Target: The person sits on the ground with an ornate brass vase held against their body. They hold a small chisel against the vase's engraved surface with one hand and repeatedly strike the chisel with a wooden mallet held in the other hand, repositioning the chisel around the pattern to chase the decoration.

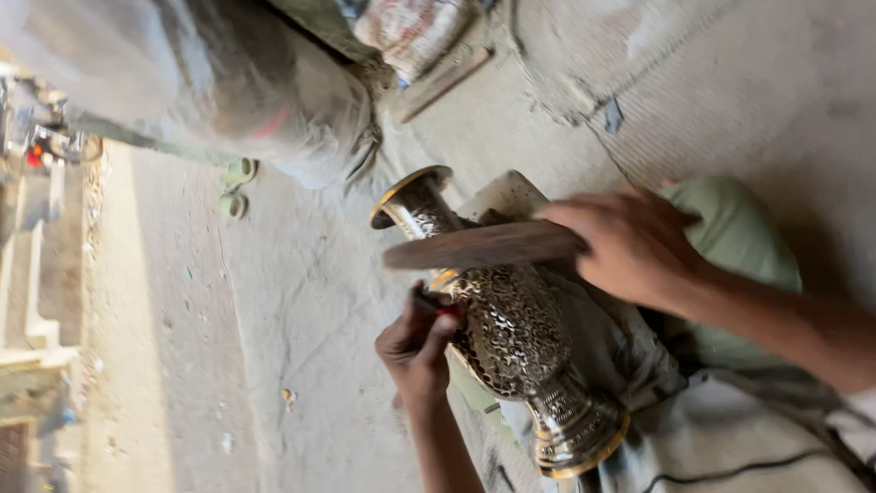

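Note:
A brass vase (pixel 516 338) with dense engraved patterning lies on its side across my cloth-covered lap, its flared mouth (pixel 411 192) pointing up-left and its base (pixel 579 434) at the bottom. My left hand (pixel 418 351) pinches a small chisel with a red part (pixel 436 306) against the vase's belly. My right hand (pixel 630 246) grips a flat wooden stick (pixel 479 245) held across the vase's neck, just above the chisel. A pale block (pixel 506 194) shows behind the neck.
Another person in dusty pale clothes (pixel 210 82) is at the top left, with green sandals (pixel 237 183) on the concrete floor (pixel 274 347). A printed sack (pixel 411 27) and a wooden strip (pixel 447 82) lie at the top. A green cushion (pixel 739 228) is under my right arm.

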### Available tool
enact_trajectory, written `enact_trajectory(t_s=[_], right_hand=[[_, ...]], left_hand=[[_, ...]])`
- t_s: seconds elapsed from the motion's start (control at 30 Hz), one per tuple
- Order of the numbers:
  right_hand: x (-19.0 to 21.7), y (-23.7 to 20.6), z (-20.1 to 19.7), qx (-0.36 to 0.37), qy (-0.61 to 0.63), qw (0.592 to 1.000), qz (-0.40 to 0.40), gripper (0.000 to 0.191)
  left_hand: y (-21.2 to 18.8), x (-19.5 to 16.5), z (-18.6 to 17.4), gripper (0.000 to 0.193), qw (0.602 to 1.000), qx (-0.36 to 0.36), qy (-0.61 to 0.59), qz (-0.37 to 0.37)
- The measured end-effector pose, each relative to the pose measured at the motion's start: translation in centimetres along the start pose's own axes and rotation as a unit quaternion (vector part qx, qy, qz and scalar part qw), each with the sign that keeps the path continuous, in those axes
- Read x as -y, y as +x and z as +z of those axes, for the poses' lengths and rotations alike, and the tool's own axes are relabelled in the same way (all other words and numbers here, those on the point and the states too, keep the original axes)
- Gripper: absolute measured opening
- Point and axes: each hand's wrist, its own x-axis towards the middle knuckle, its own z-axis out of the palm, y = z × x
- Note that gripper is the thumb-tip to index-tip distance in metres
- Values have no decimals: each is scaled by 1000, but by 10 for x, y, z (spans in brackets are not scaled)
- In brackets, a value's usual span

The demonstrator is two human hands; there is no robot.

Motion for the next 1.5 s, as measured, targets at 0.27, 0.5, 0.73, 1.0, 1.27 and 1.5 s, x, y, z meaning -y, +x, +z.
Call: enact_trajectory(t_s=[0.27,0.5,0.73,1.0,1.27,1.5], right_hand=[[-29,-87,30,107,-50,953,280,52],[-23,-104,33,22,-30,978,207,52],[-11,-85,15,60,-147,975,158,63],[7,-72,-8,-47,-57,994,80,34],[21,-93,0,-115,-108,985,74,33],[-8,-90,4,18,-176,956,233,25]], left_hand=[[11,11,-12,58,991,-18,-87,-98],[36,-17,-1,57,977,215,16,2],[51,-23,-3,52,953,294,59,42],[61,-17,-7,52,922,345,69,164],[79,-23,-9,70,884,452,54,107],[63,-29,-4,61,934,342,41,93]])
